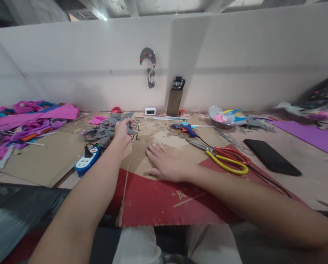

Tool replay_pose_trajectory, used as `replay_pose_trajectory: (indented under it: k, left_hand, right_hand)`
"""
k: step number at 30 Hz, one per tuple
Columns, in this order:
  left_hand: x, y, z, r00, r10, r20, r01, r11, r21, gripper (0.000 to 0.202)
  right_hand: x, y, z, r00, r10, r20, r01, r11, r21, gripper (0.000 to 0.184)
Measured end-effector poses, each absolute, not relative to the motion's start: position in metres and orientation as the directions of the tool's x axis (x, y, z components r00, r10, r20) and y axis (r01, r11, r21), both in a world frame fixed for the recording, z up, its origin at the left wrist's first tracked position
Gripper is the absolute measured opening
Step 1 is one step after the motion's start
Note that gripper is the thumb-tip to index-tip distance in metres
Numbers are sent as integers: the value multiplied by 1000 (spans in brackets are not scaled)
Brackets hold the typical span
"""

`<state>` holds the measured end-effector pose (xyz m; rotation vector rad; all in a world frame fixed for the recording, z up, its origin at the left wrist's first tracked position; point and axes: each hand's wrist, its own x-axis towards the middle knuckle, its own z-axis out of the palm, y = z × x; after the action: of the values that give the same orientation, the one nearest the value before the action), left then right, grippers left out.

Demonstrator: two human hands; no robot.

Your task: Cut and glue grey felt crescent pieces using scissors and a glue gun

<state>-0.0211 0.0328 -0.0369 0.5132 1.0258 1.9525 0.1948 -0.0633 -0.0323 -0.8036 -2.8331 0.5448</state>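
Broadly, a cluttered pale table [319, 183] before a white wall [92, 73]

Largest on the table is a red-and-brown cardboard sheet [150, 205], filling the lower centre of the frame. A flat purple sheet [309, 135] lies at the right edge, and a heap of grey felt pieces [104, 130] sits left of centre. The right hand [166, 163] rests palm down on the cardboard, fingers extended, just right of the frame's centre. The left hand [121, 132] is at the heap's right side, its fingers over a grey crescent-shaped felt piece [130, 129]; I cannot tell how firmly they grip it. Right of centre lie a black rectangular phone [272, 157] and, nearer the right hand, metal scissors with red and yellow handles [221, 158]. A blue-and-white power socket [87, 160] stands below the heap. A blue glue gun [185, 128] lies above the scissors. Smallest is the white box-shaped clock [150, 111], upper centre, against the wall.
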Motion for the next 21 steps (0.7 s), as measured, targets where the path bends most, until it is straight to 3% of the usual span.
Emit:
replay_pose_trajectory:
  k: [2,4,6,7,8,9,11,14,16,18,21]
  left_hand:
    - [-21,33,-37,-554,833,-15,-474,-301,827,12]
    - [-20,33,-37,-544,839,-3,-458,-294,839,12]
    - [-20,32,-36,-533,846,-9,-457,-279,845,11]
    - [-20,32,-35,-527,850,-22,-464,-266,845,10]
    - [-20,31,-34,-518,854,-37,-475,-251,843,9]
    - [-19,30,-33,-499,865,-53,-486,-229,844,8]
    - [-16,28,-30,-426,902,-70,-505,-173,846,7]
    - [-9,22,-25,-257,965,-51,-508,-90,856,17]
    - [-1,16,-23,-154,988,-19,-475,-57,878,25]
    - [9,11,-21,-85,996,16,-443,-52,895,29]
    - [26,3,-20,-38,998,53,-373,-64,926,35]
  right_hand:
    - [193,-86,-36,-945,327,18,289,860,-420,80]
    - [191,-117,-33,-995,-30,94,-77,837,-543,60]
    - [188,-143,-24,-894,-435,111,-382,607,-696,31]
    - [186,-149,-19,-857,-495,142,-411,492,-767,27]
    - [185,-151,-13,-873,-454,176,-384,420,-822,26]
    - [184,-147,-7,-921,-328,208,-335,401,-853,26]
    - [183,-122,-1,-943,118,312,-224,467,-855,28]
    - [183,-61,-6,-645,615,453,-48,560,-827,19]
    - [186,-20,-17,-380,790,482,-7,518,-855,18]
    - [192,9,-29,-192,871,452,38,467,-884,26]
    - [202,23,-38,-217,926,308,7,317,-949,38]
